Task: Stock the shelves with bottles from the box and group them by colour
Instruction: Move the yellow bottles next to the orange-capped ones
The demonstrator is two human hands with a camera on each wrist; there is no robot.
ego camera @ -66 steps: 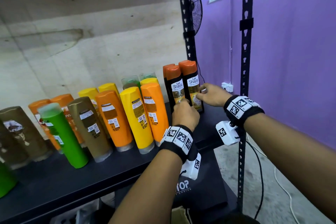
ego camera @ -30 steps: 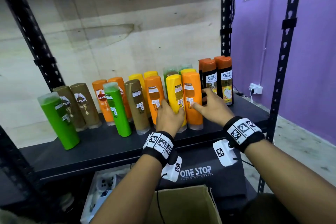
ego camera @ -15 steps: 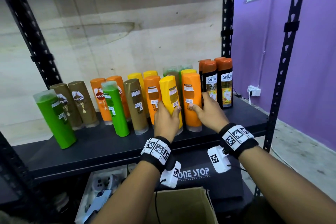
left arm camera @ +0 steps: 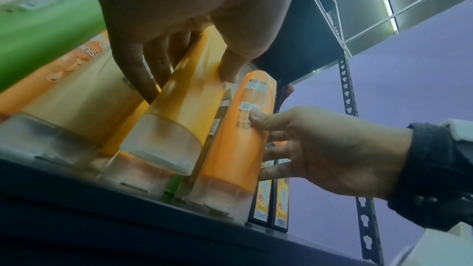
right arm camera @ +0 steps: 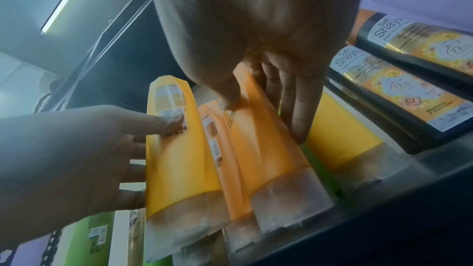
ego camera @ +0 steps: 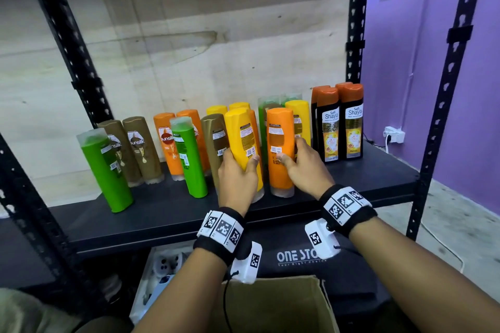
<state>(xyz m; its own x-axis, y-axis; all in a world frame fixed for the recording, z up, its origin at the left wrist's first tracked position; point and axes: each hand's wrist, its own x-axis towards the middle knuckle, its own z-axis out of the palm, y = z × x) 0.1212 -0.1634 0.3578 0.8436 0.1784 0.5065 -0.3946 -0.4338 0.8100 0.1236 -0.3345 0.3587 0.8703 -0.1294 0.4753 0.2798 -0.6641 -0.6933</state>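
Observation:
On the black shelf point(ego camera: 162, 216) stand bottles of mixed colours. My left hand point(ego camera: 239, 161) grips a yellow bottle point(ego camera: 242, 138) low on its body and holds it tilted to the left. In the left wrist view the fingers point(left arm camera: 143, 76) and thumb wrap this yellow bottle point(left arm camera: 184, 98), whose clear cap sits above the shelf. My right hand point(ego camera: 290, 151) grips the upright orange bottle point(ego camera: 280, 170) next to it. The right wrist view shows the thumb and fingers point(right arm camera: 299, 108) pinching that orange bottle point(right arm camera: 268, 149). The open cardboard box point(ego camera: 273, 303) lies below my wrists.
Two green bottles point(ego camera: 104, 170) point(ego camera: 189, 162), brown ones point(ego camera: 138, 149), orange ones point(ego camera: 166, 146) and yellow ones point(ego camera: 300, 116) crowd the shelf's left and middle. Black bottles with orange caps point(ego camera: 341, 127) stand at the right by the rack post point(ego camera: 354, 35). The shelf's front strip is bare.
Both hands moved left from the black bottles to the yellow and orange ones. Since half a second ago the left hand tilted the yellow bottle leftward, away from the orange one.

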